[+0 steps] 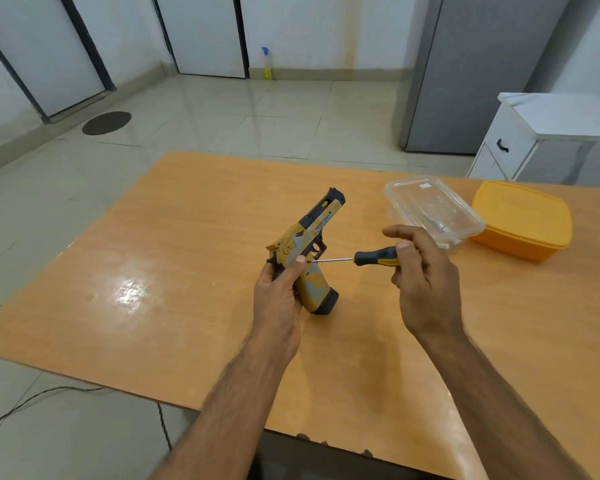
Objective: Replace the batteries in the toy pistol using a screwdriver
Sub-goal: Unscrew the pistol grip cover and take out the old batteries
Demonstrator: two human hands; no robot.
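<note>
table (174, 258): glossy wood laminate | screwdriver (368, 258): bare metal shaft | container (430, 206): clear plastic

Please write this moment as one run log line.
left hand: holds toy pistol | right hand: screwdriver tip at pistol side | batteries: unseen

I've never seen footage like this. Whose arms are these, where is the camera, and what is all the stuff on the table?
There is no machine here: these are a person's two bare arms, filmed by one wide-angle camera worn on their head, looking forward and down. The left hand grips a yellow-and-grey toy pistol, muzzle pointing away. The right hand holds a screwdriver by its black-and-yellow handle, with the metal tip against the pistol's side near the left thumb. On the orange-brown table, to the right, sit a clear plastic container and a closed yellow box. I cannot make out what is in the clear one.
</note>
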